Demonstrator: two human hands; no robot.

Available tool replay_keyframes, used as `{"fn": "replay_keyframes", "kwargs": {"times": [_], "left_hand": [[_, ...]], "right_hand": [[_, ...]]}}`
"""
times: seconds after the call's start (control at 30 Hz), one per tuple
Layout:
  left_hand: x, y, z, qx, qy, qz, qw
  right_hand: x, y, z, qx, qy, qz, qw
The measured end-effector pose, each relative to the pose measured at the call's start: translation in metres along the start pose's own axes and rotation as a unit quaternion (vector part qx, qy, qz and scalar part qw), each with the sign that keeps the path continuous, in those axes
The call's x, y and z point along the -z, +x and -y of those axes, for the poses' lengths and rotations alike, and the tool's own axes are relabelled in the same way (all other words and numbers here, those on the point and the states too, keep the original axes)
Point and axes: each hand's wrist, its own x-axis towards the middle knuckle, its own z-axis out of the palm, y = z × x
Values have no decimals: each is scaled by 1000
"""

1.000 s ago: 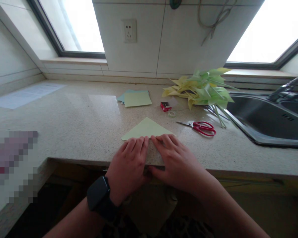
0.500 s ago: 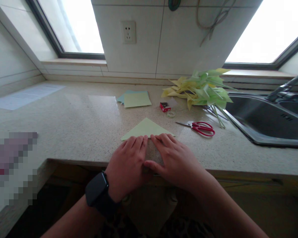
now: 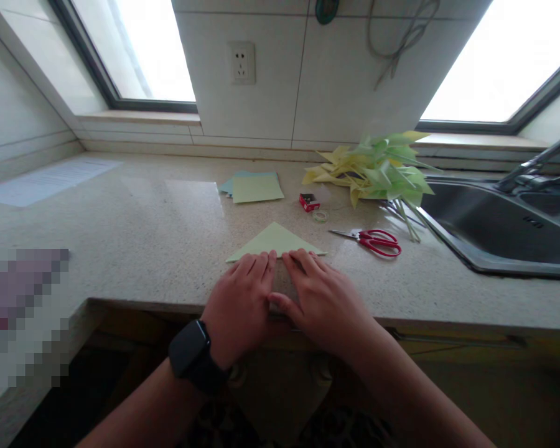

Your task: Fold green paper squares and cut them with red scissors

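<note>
Both forearms reach in over the front edge of the worktop (image 3: 135,249), palms down, fingers stretched forward. The left hand (image 3: 240,298) is flattened, its fingers close together; the right hand (image 3: 326,298) is spread wider, thumb angled out towards the left. Just ahead of them, near the worktop's front edge, lies the folded paper (image 3: 274,239), its long side under the fingertips. It is a pale green triangle, its peak pointing to the back edge
</note>
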Motion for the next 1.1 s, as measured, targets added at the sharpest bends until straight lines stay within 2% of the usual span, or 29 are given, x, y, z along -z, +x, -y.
{"fn": "replay_keyframes", "kwargs": {"times": [0.13, 0.33, 0.83, 1.1], "left_hand": [[-4, -2, 1, -11, 2, -7, 1000], [-7, -3, 2, -15, 7, -8, 1000], [-6, 1, 7, -25, 8, 16, 1000], [-1, 7, 4, -4, -3, 13, 1000]], "right_hand": [[-5, -3, 2, -20, -9, -9, 1000], [-5, -2, 2, -6, -12, -8, 1000], [0, 5, -3, -3, -6, 6, 1000], [-2, 4, -5, -23, 12, 7, 1000]]}}
